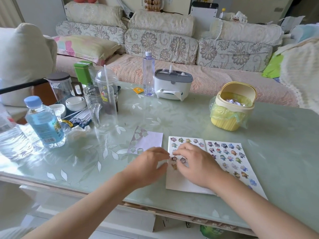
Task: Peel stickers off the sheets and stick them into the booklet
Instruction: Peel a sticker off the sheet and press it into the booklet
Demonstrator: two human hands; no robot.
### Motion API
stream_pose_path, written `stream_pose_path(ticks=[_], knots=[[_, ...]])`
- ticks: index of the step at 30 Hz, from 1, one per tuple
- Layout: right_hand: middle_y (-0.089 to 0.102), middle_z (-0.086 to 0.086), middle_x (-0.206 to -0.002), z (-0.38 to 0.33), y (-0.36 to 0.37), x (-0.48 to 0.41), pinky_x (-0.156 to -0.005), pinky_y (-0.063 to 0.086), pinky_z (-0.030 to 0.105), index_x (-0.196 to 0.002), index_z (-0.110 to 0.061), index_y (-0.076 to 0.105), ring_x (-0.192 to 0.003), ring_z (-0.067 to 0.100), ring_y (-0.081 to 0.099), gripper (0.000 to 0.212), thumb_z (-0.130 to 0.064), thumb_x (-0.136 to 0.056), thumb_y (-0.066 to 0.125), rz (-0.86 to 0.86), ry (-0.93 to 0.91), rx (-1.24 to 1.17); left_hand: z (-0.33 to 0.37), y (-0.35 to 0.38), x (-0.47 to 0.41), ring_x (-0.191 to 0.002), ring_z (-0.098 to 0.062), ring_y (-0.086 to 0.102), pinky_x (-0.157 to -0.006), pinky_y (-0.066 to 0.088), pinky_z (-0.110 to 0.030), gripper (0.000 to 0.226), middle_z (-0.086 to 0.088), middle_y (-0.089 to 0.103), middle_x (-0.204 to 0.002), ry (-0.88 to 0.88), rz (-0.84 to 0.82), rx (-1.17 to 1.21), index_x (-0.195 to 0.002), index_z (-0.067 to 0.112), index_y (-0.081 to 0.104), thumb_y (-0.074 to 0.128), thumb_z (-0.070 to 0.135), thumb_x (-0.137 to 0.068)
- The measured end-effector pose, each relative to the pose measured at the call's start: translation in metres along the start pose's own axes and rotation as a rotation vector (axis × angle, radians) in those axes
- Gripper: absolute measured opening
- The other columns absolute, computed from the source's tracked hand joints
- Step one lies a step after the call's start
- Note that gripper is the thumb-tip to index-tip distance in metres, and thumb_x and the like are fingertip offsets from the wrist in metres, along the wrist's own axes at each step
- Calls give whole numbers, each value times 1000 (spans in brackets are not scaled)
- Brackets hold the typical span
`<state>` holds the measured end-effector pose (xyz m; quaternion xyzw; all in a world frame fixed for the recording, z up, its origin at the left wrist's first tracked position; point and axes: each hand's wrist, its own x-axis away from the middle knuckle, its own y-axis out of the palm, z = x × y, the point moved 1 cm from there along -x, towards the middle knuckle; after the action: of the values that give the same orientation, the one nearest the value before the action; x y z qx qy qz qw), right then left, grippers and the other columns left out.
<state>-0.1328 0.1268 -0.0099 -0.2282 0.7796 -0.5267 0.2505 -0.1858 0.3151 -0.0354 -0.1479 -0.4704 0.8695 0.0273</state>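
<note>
Cups (pixel 101 107) L, bin (pixel 233 109) R; gap btwn.

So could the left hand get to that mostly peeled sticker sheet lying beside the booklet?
Probably yes. The sticker sheet lies flat on the table just beyond the left hand. Nothing stands between them; the clear jug sits further back, to the left.

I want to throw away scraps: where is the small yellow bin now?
In the head view the small yellow bin stands on the table, toward its far right, beyond the open booklet and to the right of the white tissue box.
</note>
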Motion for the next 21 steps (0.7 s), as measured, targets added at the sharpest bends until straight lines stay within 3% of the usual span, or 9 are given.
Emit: stream_pose_path(ticks=[3, 5, 9, 12, 14, 16, 18, 21], knots=[[53, -15, -125, -2, 7, -19, -93, 44, 29, -127, -29, 63, -115, 9, 53, 34, -30, -93, 56, -43, -9, -50, -19, -17, -4, -109, -18, 58, -89, 47, -27, 25, 5, 65, -114, -49, 104, -129, -115, 18, 71, 63, 18, -92], [49, -16, -129, -5, 13, -30, -92, 42, 27, -131, -30, 60, -117, 8, 50, 40, -33, -92, 60, -98, -41, -43, -36, -28, -3, -112, -22, 57, -87, 51, -35, 31, 4, 62, -117, -58, 119, -245, -118, 18, 68, 65, 23, -87], [38, -16, -148, -10, 22, -51, -101, 38, 27, -145, -34, 47, -134, 8, 39, 58, -46, -91, 63, -142, -89, 13, -63, -37, 6, -130, -18, 47, -104, 43, -36, 61, 7, 54, -138, -150, -17, -342, -134, 27, 57, 41, 59, -84], [36, -18, -154, -13, 26, -62, -109, 34, 30, -149, -36, 41, -138, 11, 32, 60, -48, -94, 60, -164, -115, 58, -72, -36, 8, -116, -17, 56, -95, 49, -36, 64, 12, 62, -128, -160, -10, -297, -123, 30, 64, 37, 68, -80], [50, -20, -143, -13, 30, -67, -101, 42, 32, -142, -36, 53, -123, 13, 42, 46, -44, -97, 57, -150, -189, 51, -75, -37, 8, -101, -21, 63, -87, 52, -36, 51, 10, 69, -114, -79, 36, -337, -112, 28, 70, 43, 61, -84], [67, -16, -116, -14, 34, -70, -82, 52, 33, -116, -32, 71, -98, 16, 55, 29, -43, -98, 52, -76, -316, 96, -77, -38, 8, -89, -22, 67, -78, 55, -35, 36, 11, 71, -105, -4, 66, -365, -103, 29, 72, 47, 51, -89], [69, -10, -87, -9, 40, -73, -63, 54, 35, -90, -25, 73, -76, 19, 59, 38, -44, -96, 41, 21, -372, 161, -75, -40, 7, -83, -21, 67, -72, 55, -34, 32, 13, 71, -100, 59, 86, -370, -98, 29, 72, 46, 46, -93], [65, -5, -80, -14, 34, -75, -66, 50, 38, -87, -19, 68, -75, 21, 60, 38, -42, -99, 41, 68, -270, 78, -66, -42, 5, -80, -18, 67, -71, 54, -33, 34, 13, 71, -96, 84, 128, -372, -103, 30, 70, 45, 53, -94]])
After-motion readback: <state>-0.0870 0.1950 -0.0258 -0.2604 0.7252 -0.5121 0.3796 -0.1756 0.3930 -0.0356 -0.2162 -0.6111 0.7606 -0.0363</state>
